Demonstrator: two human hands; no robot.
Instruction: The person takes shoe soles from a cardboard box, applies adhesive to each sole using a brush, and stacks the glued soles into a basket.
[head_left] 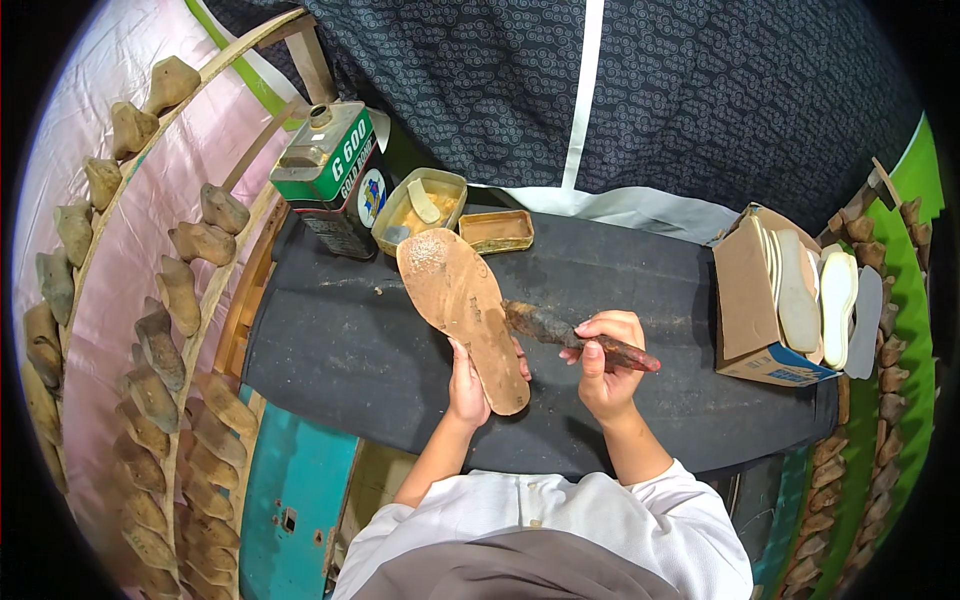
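Across mid-frame the dark surface [620,265] is spread; at its right a cardboard box [738,310] is packed with pale insoles [838,300], stood on edge. Upper left, a green-and-black can [330,190] is placed, contents hidden. Now the tan sole [450,290], held up mid-frame: its narrow end is clasped by the left hand [467,388], presumably so the broad face is left free. Beside the can, yellowish matter and a pale flat piece [424,203] are held in a tub [458,190]; a shallow tray [497,246] is set alongside, likely within reach. And a stained brush [625,355] is gripped pen-like by the right hand [605,375].
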